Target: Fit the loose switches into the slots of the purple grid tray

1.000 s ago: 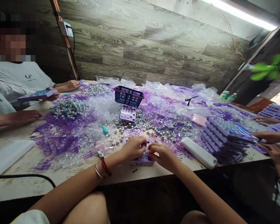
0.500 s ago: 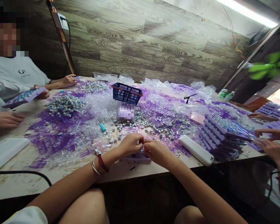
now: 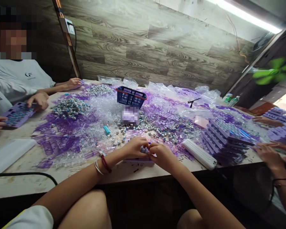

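My left hand (image 3: 134, 147) and my right hand (image 3: 161, 156) meet at the near table edge, both with fingers curled over a purple keyboard plate (image 3: 139, 160) that lies flat under them. Small switches (image 3: 145, 149) show between my fingertips, pinched from both sides. A silver bangle and a red cord circle my left wrist (image 3: 101, 165). Loose grey and blue switches (image 3: 157, 127) lie scattered just beyond my hands.
A blue basket (image 3: 131, 97) stands mid-table among clear bags and purple plastic frames (image 3: 59, 140). A stack of purple plates (image 3: 226, 140) and a white bar (image 3: 199, 154) sit to the right. One person at left holds a plate (image 3: 17, 114); another person's hands (image 3: 269, 154) work at right.
My hands stayed at the plate, fingers shifting slightly. The person at left lowered their plate onto the table. The hand at right moved nearer the stack.
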The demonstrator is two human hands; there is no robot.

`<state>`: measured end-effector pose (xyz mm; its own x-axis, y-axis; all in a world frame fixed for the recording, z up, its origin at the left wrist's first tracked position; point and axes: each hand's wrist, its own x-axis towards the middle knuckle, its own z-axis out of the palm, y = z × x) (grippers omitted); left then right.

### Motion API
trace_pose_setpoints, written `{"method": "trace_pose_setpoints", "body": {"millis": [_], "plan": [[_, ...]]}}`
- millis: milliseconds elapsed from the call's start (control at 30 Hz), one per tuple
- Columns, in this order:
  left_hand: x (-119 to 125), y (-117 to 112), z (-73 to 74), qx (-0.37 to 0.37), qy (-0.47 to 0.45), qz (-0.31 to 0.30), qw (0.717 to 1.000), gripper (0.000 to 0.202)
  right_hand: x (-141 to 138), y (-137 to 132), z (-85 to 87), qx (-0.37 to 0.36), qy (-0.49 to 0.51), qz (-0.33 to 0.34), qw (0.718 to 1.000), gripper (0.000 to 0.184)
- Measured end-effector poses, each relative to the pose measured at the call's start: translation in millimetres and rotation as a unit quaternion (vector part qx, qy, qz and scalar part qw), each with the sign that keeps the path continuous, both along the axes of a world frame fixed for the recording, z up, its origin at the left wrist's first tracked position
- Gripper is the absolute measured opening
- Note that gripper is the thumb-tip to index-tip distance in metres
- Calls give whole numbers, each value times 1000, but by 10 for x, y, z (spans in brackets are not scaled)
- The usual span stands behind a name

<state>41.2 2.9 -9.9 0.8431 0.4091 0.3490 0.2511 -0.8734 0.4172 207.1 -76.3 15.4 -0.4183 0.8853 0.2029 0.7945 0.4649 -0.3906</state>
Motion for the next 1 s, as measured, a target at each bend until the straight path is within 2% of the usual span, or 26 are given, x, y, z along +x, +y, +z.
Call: {"method": "trace_pose_setpoints", "body": {"millis": [133, 300, 467, 633, 700, 800, 1000], "plan": [[11, 48, -60, -25, -34, -11, 999, 19, 79, -38, -19, -17, 92, 2, 996, 20], [13, 31, -72, -34, -61, -22, 997, 18, 135, -34, -31, -74, 175, -16, 982, 21], [7, -7, -59, -25, -61, -3, 998, 19, 167, 13, -98, -78, 196, -61, 976, 13], [20, -22, -62, -21, -71, 19, 997, 20, 159, 21, -131, -68, 194, -71, 976, 8], [24, -29, -65, -7, -79, 39, 996, 21, 135, 9, -119, -60, 198, -73, 976, 2], [26, -47, -54, 33, -77, 54, 995, 22, 86, -13, -91, -41, 208, -82, 974, 6], [19, -74, 3, 131, -35, 46, 990, 26, 37, -36, -73, -35, 213, -97, 972, 5]]}}
